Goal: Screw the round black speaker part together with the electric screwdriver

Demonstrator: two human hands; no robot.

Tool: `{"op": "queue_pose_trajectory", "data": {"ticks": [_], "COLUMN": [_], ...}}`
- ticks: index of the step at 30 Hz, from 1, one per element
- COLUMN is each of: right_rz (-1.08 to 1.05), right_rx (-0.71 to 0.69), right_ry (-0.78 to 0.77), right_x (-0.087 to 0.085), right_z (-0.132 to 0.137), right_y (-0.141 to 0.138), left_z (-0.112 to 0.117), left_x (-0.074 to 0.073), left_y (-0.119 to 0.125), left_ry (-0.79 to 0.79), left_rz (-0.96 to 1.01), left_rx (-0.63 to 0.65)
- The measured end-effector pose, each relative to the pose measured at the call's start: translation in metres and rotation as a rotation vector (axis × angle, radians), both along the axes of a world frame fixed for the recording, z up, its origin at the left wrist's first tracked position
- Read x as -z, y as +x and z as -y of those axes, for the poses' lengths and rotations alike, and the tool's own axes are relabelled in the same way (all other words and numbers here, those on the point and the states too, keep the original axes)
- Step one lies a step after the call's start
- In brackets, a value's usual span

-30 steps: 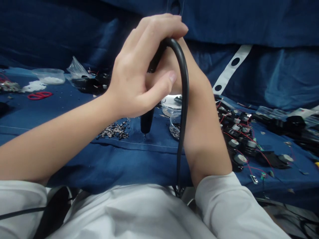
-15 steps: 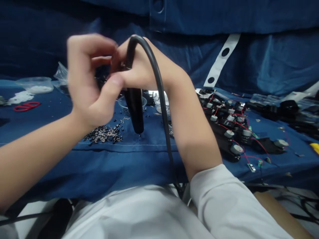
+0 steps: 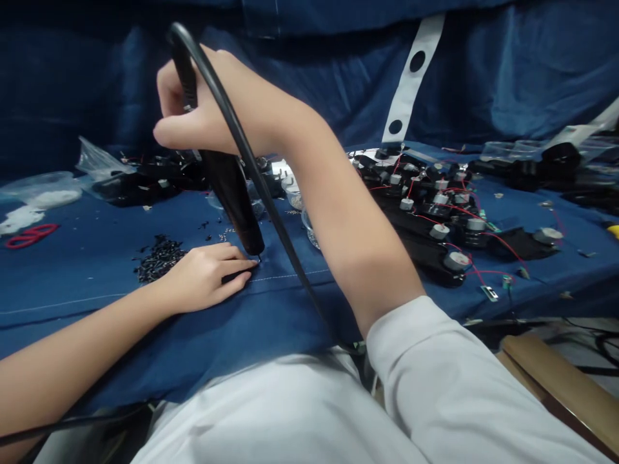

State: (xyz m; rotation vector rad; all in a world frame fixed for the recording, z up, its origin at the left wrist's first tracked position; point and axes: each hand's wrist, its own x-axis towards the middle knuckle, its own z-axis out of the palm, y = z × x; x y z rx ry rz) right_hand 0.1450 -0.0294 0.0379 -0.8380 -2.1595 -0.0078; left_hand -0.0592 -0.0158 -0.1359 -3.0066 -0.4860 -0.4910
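My right hand is wrapped round a black corded electric screwdriver, held at a tilt with its bit pointing down at the blue cloth. Beside that bit, my left hand rests on the cloth with thumb and forefinger brought together. Whatever lies between those fingertips is too small to make out. Behind the left wrist sits a heap of small black parts. The screwdriver's thick black cable arches over my right hand and runs down past my forearm.
Black housings with grey motors and red wires crowd the right side. Red-handled scissors, a clear tub and a plastic bag lie at the left. Small clear cups stand behind my right forearm.
My left hand has come down from beside my right hand to the cloth at the bit. The screwdriver has gone from nearly upright to more tilted, its top leaning left. The view has shifted slightly.
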Motion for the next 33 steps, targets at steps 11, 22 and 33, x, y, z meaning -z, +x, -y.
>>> {"op": "queue_pose_trajectory", "data": {"ticks": [11, 22, 33], "right_rz": [-0.012, -0.165, -0.172], "right_rx": [-0.043, -0.065, 0.004], "right_ry": [0.054, 0.233, 0.202], "right_x": [0.001, 0.009, -0.006], "right_z": [-0.008, -0.024, -0.004], "right_y": [0.009, 0.004, 0.014], "left_z": [-0.004, -0.006, -0.003], "left_x": [0.004, 0.006, 0.005], "left_y": [0.026, 0.031, 0.032], "left_ry": [-0.306, -0.394, -0.376], "left_rz": [0.08, 0.155, 0.156], "left_rx": [-0.278, -0.341, -0.364]}}
